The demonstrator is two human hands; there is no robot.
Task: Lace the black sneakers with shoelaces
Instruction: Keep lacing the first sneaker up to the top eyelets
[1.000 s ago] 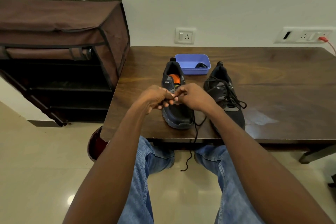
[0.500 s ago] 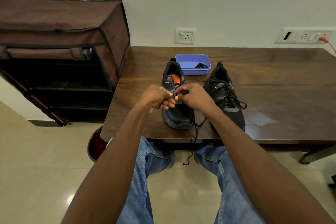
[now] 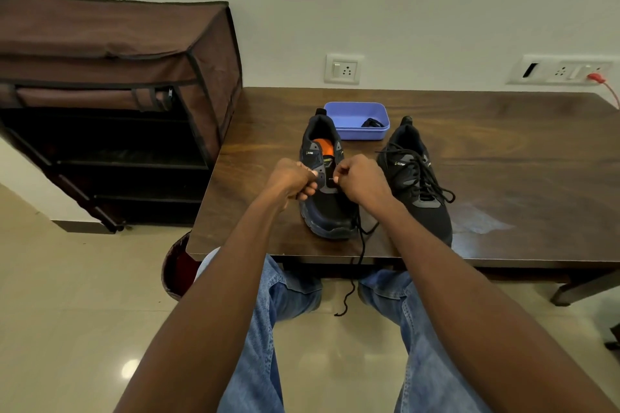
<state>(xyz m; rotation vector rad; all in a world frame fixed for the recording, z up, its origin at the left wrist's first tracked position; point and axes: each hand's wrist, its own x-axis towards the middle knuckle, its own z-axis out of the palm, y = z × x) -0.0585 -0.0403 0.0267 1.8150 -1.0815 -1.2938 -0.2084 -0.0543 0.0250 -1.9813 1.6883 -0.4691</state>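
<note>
Pinching shoelace [image 3: 361, 246] over left sneaker [image 3: 327, 208], seemingly both hands [image 3: 294, 179] [image 3: 360, 178]

Table [image 3: 503, 151] dark glossy wood; tray [image 3: 349, 135] smooth blue plastic; rack cover [image 3: 100, 37] brown cloth; floor [image 3: 84, 295] glossy tile.

Black sneakers [image 3: 416, 178], one with orange insole [image 3: 324, 147]; blue tray [image 3: 349, 111]; dark woodgrain table [image 3: 503, 151].

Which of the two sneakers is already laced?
The sneaker on the right, beside the right hand: black laces cross its tongue. The left sneaker, between both hands, shows a bare tongue.
</note>
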